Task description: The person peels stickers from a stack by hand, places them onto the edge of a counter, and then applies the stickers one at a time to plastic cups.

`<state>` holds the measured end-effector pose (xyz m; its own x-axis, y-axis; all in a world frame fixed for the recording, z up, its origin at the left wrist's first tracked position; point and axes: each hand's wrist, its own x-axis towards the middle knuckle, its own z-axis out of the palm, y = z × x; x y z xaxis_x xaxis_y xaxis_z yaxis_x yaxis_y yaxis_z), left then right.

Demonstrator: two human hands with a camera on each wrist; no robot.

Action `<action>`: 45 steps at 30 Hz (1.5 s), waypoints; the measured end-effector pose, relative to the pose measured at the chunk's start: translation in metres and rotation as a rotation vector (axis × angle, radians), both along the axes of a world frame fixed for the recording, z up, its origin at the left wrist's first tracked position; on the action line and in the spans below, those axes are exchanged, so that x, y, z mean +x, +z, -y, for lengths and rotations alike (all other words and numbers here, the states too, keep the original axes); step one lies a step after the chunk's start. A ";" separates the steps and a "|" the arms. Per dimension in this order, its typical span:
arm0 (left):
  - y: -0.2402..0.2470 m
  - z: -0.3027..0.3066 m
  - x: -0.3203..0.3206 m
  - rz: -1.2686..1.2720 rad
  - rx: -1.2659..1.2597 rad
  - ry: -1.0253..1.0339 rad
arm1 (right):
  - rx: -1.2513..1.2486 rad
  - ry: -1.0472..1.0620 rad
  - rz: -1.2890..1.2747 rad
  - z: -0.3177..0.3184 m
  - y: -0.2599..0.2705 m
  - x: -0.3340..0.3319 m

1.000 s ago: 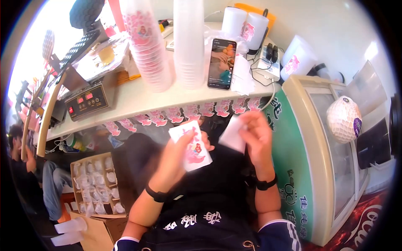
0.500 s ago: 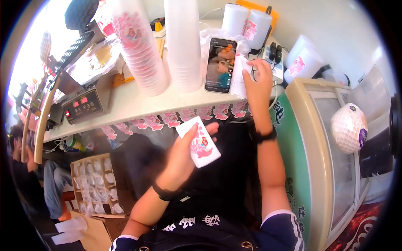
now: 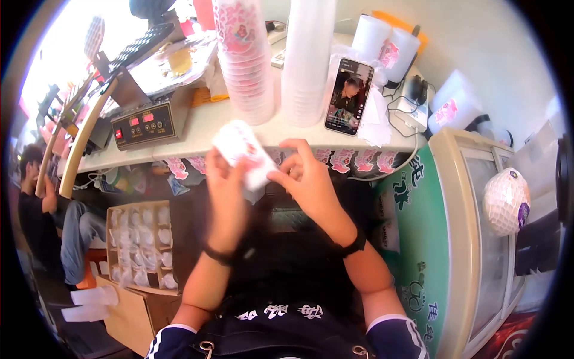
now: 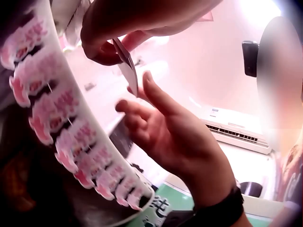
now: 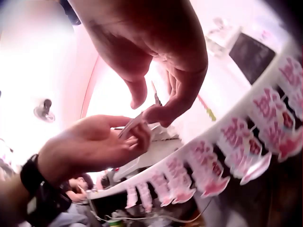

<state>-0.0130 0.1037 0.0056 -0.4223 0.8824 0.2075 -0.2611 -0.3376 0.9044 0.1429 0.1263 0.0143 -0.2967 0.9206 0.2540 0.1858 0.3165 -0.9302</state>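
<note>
My left hand [image 3: 226, 185] grips a small stack of white sticker sheets [image 3: 242, 143] with a pink cartoon print, held tilted in front of the counter's edge. The thumb lies across the printed face. Close on the right is my right hand [image 3: 314, 185], its thumb tip at the stack's lower corner and its index finger stretched out above. In the left wrist view the right hand's thumb and fingers [image 4: 135, 118] stand apart beside the thin edge of the sheets. Pink cut-out stickers [image 3: 342, 160] hang in a row along the counter's front edge.
On the counter [image 3: 209, 128] stand printed cups [image 3: 245, 66], plain cups [image 3: 308, 66], a phone [image 3: 350, 96] and loose white papers [image 3: 375, 113]. A waffle machine's control box [image 3: 143, 125] sits left, a green-sided freezer [image 3: 412, 227] right. A carton [image 3: 140, 245] of wrapped items lies lower left.
The right hand carried a white paper up to the papers beside the phone, left it there and came back down to the stack. The left hand has raised the stack. The head view has turned left.
</note>
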 end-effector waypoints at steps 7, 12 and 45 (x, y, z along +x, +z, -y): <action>-0.002 -0.087 -0.100 -0.495 -0.034 0.090 | 0.699 -0.576 -0.037 -0.078 0.071 0.014; -0.005 -0.086 -0.092 -1.267 -0.048 0.495 | 0.800 -0.607 0.034 -0.058 0.036 0.009; 0.196 -0.155 0.048 -0.823 0.343 -0.072 | 0.142 -1.074 -0.849 0.003 -0.018 0.137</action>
